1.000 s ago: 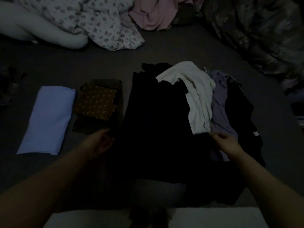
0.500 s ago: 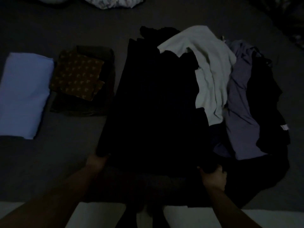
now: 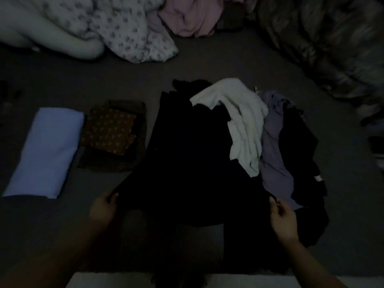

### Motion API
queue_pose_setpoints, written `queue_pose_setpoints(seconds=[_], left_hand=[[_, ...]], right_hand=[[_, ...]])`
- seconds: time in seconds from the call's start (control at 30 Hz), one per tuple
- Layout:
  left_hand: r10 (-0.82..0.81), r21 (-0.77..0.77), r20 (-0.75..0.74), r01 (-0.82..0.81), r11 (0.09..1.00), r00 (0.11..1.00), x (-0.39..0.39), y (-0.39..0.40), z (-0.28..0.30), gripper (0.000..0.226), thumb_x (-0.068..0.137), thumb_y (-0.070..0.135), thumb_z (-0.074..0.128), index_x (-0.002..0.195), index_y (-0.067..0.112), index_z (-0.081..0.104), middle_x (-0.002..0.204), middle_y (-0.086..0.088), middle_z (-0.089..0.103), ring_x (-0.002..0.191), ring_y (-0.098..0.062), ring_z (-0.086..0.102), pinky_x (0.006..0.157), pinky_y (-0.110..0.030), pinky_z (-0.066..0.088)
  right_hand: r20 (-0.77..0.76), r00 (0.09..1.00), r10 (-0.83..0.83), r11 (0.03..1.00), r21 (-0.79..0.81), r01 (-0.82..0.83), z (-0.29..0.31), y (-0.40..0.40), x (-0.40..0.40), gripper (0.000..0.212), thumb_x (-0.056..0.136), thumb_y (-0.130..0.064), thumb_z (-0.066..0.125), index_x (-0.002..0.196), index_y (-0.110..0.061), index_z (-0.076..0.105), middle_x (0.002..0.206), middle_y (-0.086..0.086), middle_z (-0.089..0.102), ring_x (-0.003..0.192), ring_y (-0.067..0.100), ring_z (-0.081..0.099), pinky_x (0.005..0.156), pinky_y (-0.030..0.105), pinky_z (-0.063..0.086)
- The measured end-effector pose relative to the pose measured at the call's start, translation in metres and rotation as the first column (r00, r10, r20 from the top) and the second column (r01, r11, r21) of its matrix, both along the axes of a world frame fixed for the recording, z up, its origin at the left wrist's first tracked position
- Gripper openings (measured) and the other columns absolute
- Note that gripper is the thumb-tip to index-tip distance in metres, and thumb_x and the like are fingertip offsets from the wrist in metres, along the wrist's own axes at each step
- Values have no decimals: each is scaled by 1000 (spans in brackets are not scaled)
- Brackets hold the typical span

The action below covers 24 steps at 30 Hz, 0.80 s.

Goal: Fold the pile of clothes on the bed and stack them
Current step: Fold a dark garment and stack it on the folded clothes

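Two hands, left hand [image 3: 103, 210] and right hand [image 3: 283, 220], pinch the black garment [image 3: 187, 163] (folds lost in darkness) with their fingers.

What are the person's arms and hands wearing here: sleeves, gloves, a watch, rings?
Nothing visible: both forearms are bare, and the left hand and right hand are ungloved. No watch or bracelet shows; the dim light makes rings impossible to judge.
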<state>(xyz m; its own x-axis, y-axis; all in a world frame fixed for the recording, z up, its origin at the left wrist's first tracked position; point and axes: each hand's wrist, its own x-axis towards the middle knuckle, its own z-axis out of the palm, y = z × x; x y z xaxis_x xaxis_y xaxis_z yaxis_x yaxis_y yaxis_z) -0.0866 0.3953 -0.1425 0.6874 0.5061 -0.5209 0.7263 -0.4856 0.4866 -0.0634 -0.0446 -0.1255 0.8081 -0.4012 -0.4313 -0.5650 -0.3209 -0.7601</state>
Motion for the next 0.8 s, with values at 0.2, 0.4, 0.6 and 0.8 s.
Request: queue_pose_setpoints(seconds=[0.2,0.4,0.6,0.8], left_hand=[[41,-135,293,-1,991,955,65,23,123,25,97,16,48,90,-1,64,97,-21,65,100,-40,58,82,-32,41],[41,-90,513,6,996,857,115,49,254,24,96,19,51,102,0,64,108,-21,64,99,-31,59,93,-39,43],[146,-438,465,83,895,873,131,47,372,30,89,15,60,116,1,61,115,-13,61,85,-22,60,92,-31,42],[-437,-155,370,518,841,820,122,51,430,64,36,55,88,91,24,77,105,8,71,93,-3,64,86,-14,45]], right_hand=[[25,992,123,992,-25,-123,121,-19,65,34,96,-18,51,97,15,59,86,16,59,86,28,57,68,27,42],[-50,939,341,894,-292,-340,263,-44,132,31,96,-12,49,120,5,59,124,23,58,114,31,56,86,29,41],[-29,959,281,958,76,-278,388,-41,153,28,91,-18,58,106,5,62,81,16,62,56,26,60,44,19,45],[64,813,578,815,-90,-572,428,-53,155,94,11,-59,90,88,-7,73,92,7,73,78,13,68,67,19,53]])
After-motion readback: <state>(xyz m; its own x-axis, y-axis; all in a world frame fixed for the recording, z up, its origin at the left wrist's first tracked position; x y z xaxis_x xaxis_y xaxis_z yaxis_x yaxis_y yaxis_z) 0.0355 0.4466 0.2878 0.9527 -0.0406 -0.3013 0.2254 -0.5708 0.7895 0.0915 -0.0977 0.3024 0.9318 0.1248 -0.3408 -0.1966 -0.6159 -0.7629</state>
